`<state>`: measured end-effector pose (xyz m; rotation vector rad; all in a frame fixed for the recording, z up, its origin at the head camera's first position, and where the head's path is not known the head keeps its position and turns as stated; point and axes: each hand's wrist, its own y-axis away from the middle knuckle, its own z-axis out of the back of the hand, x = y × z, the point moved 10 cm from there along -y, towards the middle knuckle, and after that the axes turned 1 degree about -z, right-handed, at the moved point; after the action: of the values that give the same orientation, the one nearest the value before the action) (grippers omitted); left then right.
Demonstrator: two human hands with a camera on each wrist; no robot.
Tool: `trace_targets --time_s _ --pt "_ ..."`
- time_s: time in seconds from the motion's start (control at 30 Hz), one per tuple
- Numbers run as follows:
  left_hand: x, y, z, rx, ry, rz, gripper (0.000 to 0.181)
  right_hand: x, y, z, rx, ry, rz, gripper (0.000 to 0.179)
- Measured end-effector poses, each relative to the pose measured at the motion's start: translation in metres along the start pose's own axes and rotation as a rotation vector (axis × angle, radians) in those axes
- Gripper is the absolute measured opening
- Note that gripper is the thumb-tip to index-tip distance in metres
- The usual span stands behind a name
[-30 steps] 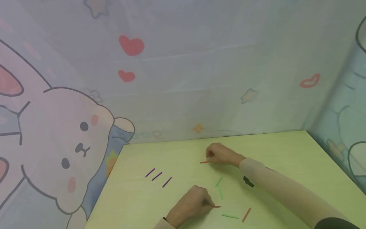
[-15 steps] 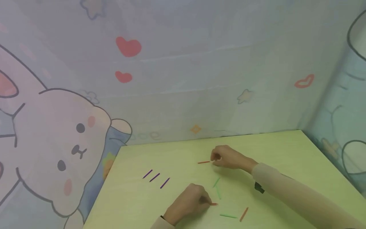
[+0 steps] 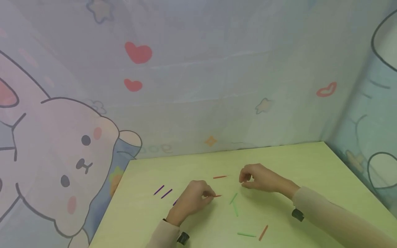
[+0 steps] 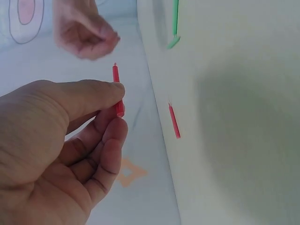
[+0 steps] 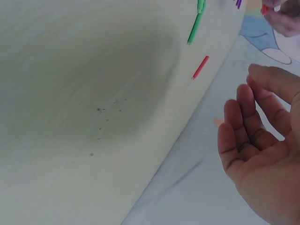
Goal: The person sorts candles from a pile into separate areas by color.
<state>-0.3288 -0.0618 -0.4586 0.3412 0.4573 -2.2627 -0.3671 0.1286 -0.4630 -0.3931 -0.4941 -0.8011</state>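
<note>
My left hand (image 3: 191,199) pinches a thin red candle (image 4: 116,75) between thumb and fingertips, raised over the table in the left wrist view. Its wick end points away from the palm. Beyond it lies another red candle (image 3: 220,177), flat on the table toward the back. My right hand (image 3: 260,177) hovers to the right of that candle, fingers loosely bent and nothing in them. Two green candles (image 3: 233,198) (image 3: 235,209) lie end to end between the hands. Nearer the front are a third green candle (image 3: 246,235) and a red candle (image 3: 263,233).
Purple candles (image 3: 166,193) lie side by side at the left of the pale yellow-green table (image 3: 288,158); my left hand partly covers one. A printed cloth (image 3: 192,86) with hearts and a rabbit hangs behind the table. Small dark specks (image 5: 100,109) mark the tabletop.
My right hand has let go of the back red candle and drawn off to the right. My left hand has lifted its red candle and moved it toward the back left.
</note>
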Motion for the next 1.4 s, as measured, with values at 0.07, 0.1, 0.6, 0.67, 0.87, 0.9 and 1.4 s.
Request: trace_targets --time_s 0.07,0.1,0.6,0.67,0.87,0.9,1.4 --pt "0.003 -0.003 0.003 -0.019 -0.023 -0.003 0.007 0.000 0.012 -0.002 0.032 -0.021 -0.006 0.008" --pt "0.004 -0.005 0.005 -0.030 -0.031 -0.006 0.007 0.000 0.018 -0.004 0.046 -0.032 -0.007 0.007" --pt "0.025 -0.040 0.002 -0.084 -0.090 -0.001 0.006 -0.004 0.075 -0.024 0.139 -0.202 -0.040 0.008" --pt "0.027 -0.043 0.001 -0.086 -0.084 0.006 0.006 -0.003 0.080 -0.026 0.154 -0.220 -0.029 0.011" --pt "0.031 -0.052 -0.009 -0.066 -0.069 0.019 0.007 0.001 0.093 -0.038 0.184 -0.268 0.003 0.020" --pt "0.032 -0.054 -0.011 -0.062 -0.072 0.019 0.007 0.001 0.095 -0.040 0.184 -0.267 0.005 0.021" --pt "0.058 -0.085 -0.025 -0.026 -0.086 0.076 0.005 0.023 0.101 -0.057 0.168 -0.116 0.202 0.034"
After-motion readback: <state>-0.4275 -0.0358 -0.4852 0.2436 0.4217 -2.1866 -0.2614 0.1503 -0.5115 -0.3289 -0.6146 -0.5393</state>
